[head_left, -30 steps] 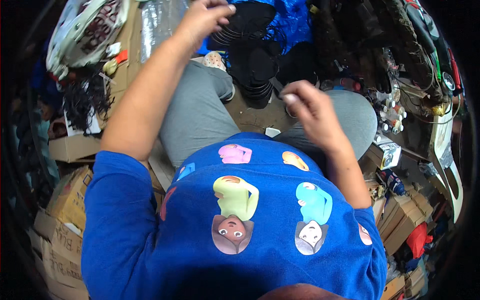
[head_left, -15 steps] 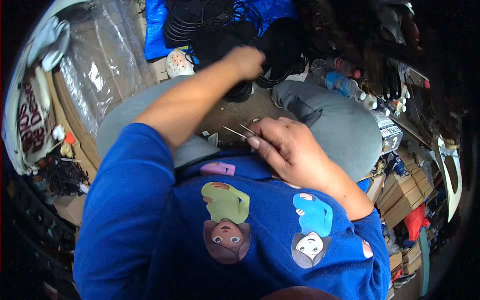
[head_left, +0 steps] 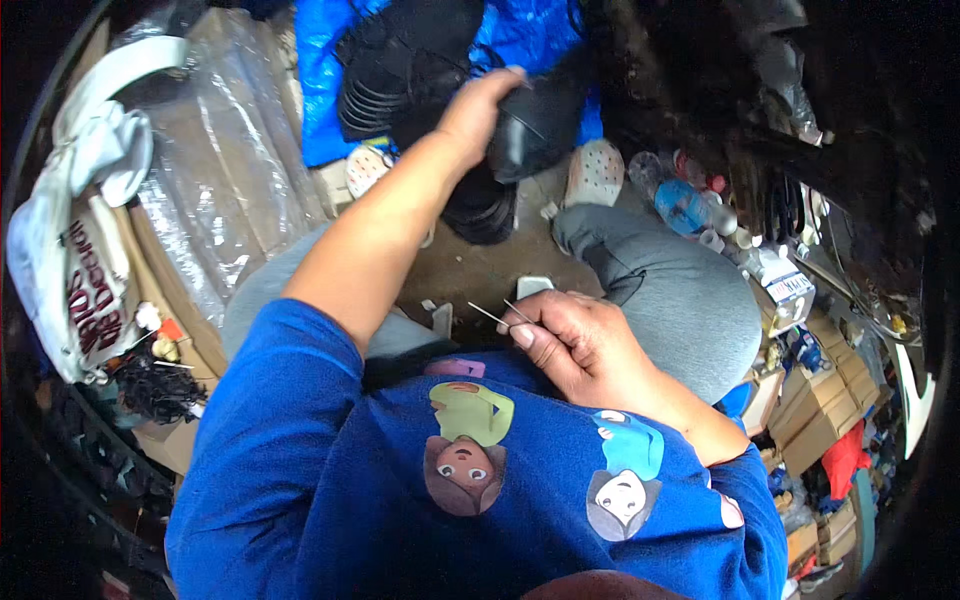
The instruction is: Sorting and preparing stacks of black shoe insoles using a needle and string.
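I sit on the ground in a blue printed top and grey trousers. My left hand (head_left: 478, 108) reaches far forward and closes on a black curved shoe piece (head_left: 540, 118) lifted off a stack of black shoe parts (head_left: 395, 70). My right hand (head_left: 580, 345) stays close to my chest and pinches thin metal needles (head_left: 492, 315) between thumb and fingers, their tips pointing left. A smaller pile of black soles (head_left: 480, 210) lies on the ground below my left hand.
A blue tarp (head_left: 330, 60) lies under the black stack. Plastic-wrapped cardboard (head_left: 215, 170) and a white printed bag (head_left: 85, 270) fill the left side. A plastic bottle (head_left: 685, 205), small boxes (head_left: 820, 400) and clutter crowd the right. Pale clogs (head_left: 597, 170) are on my feet.
My head has tilted so the view shifted. My left hand stays stretched toward the black stack and now grips a black piece. My right hand drew in to my chest, needles now showing.
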Demonstrator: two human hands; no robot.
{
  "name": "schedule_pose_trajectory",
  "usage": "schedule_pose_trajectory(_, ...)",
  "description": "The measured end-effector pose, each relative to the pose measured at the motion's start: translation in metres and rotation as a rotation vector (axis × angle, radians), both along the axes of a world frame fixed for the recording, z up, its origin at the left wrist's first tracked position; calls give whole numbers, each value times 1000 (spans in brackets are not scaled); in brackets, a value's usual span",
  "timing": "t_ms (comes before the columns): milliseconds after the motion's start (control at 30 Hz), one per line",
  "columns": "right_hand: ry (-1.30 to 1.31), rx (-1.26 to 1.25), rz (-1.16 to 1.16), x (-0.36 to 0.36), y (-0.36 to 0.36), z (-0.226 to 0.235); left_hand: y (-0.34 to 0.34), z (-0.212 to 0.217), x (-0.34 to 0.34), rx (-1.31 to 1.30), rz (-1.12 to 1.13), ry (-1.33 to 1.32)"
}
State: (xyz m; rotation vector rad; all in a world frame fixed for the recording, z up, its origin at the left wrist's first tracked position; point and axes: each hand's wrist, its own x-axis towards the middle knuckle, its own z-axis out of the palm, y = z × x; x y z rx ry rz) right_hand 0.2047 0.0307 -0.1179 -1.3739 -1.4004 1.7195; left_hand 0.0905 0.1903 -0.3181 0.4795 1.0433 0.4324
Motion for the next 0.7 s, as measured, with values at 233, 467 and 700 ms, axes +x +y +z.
schedule_pose_trajectory(233, 70, 105, 59, -3, 4, 8, 69, 64, -90, -94, 184, -341)
schedule_pose_trajectory(467, 33, 146, 69, -1, 2, 11, -10, 48, -25, 988, -403, 284)
schedule_pose_trajectory(700, 48, 25, -38, -2, 3, 8, -51, -3, -12, 1204, -667, 646)
